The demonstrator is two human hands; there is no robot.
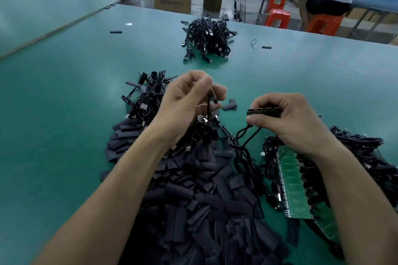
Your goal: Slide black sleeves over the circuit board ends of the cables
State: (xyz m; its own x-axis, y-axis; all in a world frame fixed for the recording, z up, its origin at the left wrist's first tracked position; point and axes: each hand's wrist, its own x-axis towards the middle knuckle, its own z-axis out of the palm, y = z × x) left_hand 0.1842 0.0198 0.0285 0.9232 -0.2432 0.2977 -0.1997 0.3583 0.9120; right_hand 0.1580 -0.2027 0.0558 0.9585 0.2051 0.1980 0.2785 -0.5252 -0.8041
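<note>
Above the sleeve heap [204, 200], the right hand [288, 118] pinches a board end [263, 112] held crosswise; the left hand [187, 101] grips cables [210, 131].

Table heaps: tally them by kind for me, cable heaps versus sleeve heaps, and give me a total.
Cable heaps: 3, far, near left, near right
Sleeve heaps: 1
Total: 4
</note>
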